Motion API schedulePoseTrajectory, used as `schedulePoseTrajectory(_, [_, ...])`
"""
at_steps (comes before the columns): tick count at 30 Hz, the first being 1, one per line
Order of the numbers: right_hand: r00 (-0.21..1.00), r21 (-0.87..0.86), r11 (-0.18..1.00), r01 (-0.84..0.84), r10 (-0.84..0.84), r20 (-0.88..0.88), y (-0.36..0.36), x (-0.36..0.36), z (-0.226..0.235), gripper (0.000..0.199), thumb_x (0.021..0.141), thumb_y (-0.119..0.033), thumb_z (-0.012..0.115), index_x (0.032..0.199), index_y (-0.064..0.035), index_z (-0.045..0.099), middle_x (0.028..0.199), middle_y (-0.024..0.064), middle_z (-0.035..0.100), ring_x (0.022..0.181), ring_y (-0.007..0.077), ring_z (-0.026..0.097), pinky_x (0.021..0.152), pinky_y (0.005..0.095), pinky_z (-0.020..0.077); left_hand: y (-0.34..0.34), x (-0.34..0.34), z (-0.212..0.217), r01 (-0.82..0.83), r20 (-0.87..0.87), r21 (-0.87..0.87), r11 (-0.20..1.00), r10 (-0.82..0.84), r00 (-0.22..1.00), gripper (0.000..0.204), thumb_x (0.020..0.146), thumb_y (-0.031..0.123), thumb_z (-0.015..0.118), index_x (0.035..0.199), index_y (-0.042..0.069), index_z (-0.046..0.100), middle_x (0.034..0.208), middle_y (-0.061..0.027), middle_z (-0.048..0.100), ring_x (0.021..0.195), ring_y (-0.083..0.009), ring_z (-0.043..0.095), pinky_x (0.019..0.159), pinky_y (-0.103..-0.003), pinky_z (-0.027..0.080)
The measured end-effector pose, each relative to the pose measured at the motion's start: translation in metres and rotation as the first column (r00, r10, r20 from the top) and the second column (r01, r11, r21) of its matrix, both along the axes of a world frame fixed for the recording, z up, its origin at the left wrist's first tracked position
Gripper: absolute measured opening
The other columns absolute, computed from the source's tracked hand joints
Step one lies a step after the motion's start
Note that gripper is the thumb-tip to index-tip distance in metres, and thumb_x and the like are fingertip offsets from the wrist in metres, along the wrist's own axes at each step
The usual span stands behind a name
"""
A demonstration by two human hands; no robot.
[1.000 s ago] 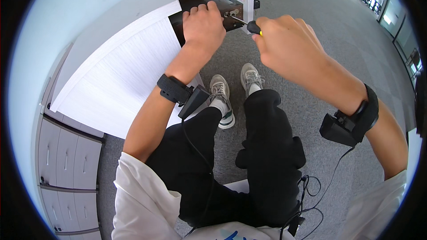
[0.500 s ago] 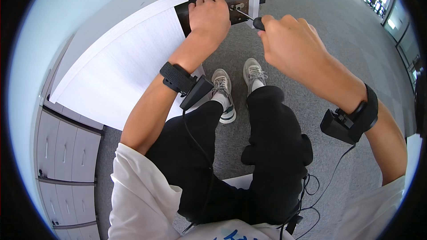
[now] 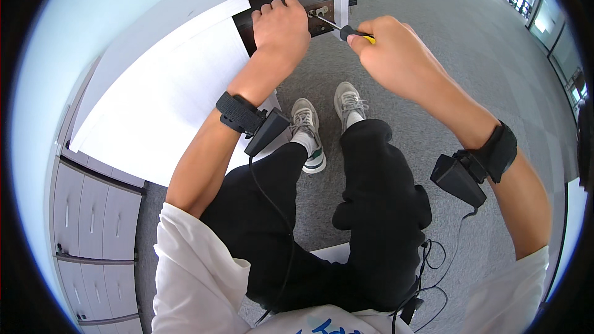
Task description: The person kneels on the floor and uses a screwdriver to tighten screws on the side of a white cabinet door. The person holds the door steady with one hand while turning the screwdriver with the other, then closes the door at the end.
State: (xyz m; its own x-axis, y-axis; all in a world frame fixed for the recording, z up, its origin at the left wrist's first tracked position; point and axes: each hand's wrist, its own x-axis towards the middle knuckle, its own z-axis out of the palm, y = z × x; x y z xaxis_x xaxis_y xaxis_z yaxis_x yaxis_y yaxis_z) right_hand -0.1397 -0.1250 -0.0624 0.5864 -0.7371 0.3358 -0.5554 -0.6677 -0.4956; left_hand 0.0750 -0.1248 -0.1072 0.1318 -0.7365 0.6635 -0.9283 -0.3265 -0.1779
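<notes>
My right hand (image 3: pixel 396 52) is closed round the black and yellow handle of a screwdriver (image 3: pixel 351 33). Its thin shaft reaches up and left to metal hardware on the side of a dark brown drawer (image 3: pixel 322 26). Whether the tip sits in a screw is too small to tell. The drawer is pulled out of a white cabinet (image 3: pixel 154 102) and carries a white front panel (image 3: pixel 338 1). Over the edge of the drawer's near side, my left hand (image 3: pixel 281 29) is bent, back upward; the undersides of its fingers are hidden.
Grey cabinets (image 3: pixel 93 210) with handles line the left beside a pale wall. My shoes (image 3: pixel 307 130) stand on grey carpet (image 3: pixel 396 0) just below the drawer. Black cables (image 3: pixel 272 195) trail from the devices strapped to my wrists.
The screwdriver handle has turned in my right hand, and its yellow part now shows. The view has shifted slightly, so the drawer appears a little further left. My left hand keeps its place.
</notes>
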Motion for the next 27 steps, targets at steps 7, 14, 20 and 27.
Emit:
schedulePoseTrajectory(7, [0.997, 0.338, 0.941, -0.011, -0.016, 0.078, -0.003, 0.002, 0.001, 0.034, 0.100, -0.028, 0.057, 0.087, 0.0014, 0.068, 0.059, 0.0022, 0.051, 0.048, 0.0118, 0.047, 0.048, 0.0329, 0.0402, -0.002, 0.003, 0.000, -0.010, 0.017, -0.004, 1.000, 0.010, 1.000, 0.024, 0.092, 0.021, 0.068, 0.103, 0.001, 0.059, 0.101, -0.0196, 0.070, 0.099, -0.0378, 0.069, 0.087, -0.053, 0.052])
schedulePoseTrajectory(14, [0.998, -0.105, 0.994, 0.037, -0.042, -0.042, -0.010, -0.002, 0.003, 0.024, 0.092, -0.023, 0.064, 0.087, 0.0010, 0.066, 0.067, 0.0141, 0.065, 0.055, 0.0268, 0.066, 0.052, 0.0383, 0.0498, -0.003, 0.002, -0.002, 0.014, 0.008, -0.045, 0.999, -0.014, 1.000, 0.028, 0.087, 0.020, 0.070, 0.106, 0.002, 0.058, 0.102, -0.0170, 0.068, 0.100, -0.0360, 0.067, 0.088, -0.049, 0.049])
schedulePoseTrajectory(20, [0.970, -0.559, 0.828, -0.037, -0.106, -0.221, 0.014, -0.006, -0.006, 0.017, 0.080, -0.013, 0.071, 0.090, 0.0007, 0.072, 0.087, 0.0186, 0.074, 0.078, 0.0340, 0.075, 0.069, 0.0392, 0.0617, -0.003, 0.005, -0.003, 0.041, 0.048, -0.046, 0.998, -0.039, 0.998, 0.028, 0.091, 0.023, 0.069, 0.107, 0.004, 0.057, 0.101, -0.0160, 0.068, 0.098, -0.0357, 0.067, 0.086, -0.051, 0.049])
schedulePoseTrajectory(27, [0.877, -0.768, 0.635, -0.085, -0.318, -0.359, 0.035, 0.018, -0.025, 0.018, 0.076, -0.010, 0.075, 0.093, -0.0031, 0.076, 0.085, 0.0137, 0.072, 0.074, 0.0238, 0.075, 0.058, 0.0348, 0.0611, -0.004, 0.000, -0.006, 0.015, 0.042, -0.038, 0.999, -0.013, 0.999, 0.027, 0.093, 0.023, 0.066, 0.108, 0.003, 0.056, 0.105, -0.0185, 0.067, 0.100, -0.0375, 0.066, 0.087, -0.051, 0.048])
